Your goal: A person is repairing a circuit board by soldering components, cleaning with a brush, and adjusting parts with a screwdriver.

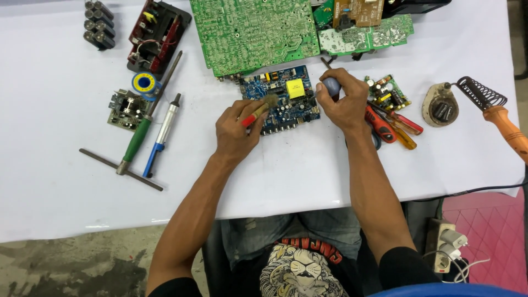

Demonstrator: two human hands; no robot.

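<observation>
Desk: I see a white-covered desk [308,176] crowded with electronics, bare concrete floor below its near edge.
Blue board: a small blue circuit board [281,99] with a yellow block lies flat at the desk's middle, just below a large green circuit board [253,33].
Left hand: my left hand [235,131] is curled around a small brush with a red handle [254,114]; its bristles touch the blue board's left part.
Right hand: my right hand [344,104] is closed around a screwdriver with a grey-blue handle [331,85] at the board's right edge, shaft pointing up and away.
Right side: red and orange hand tools [393,125] lie just beside that wrist, near a small green board [388,92]; a soldering iron with an orange handle [503,124] sits on its stand [440,104] farther right.
Left side: a green-handled T-shaped tool [132,144], a blue and silver desoldering pump [162,135], a solder spool [144,82] and another small board [126,108] lie well apart from the hands.
</observation>
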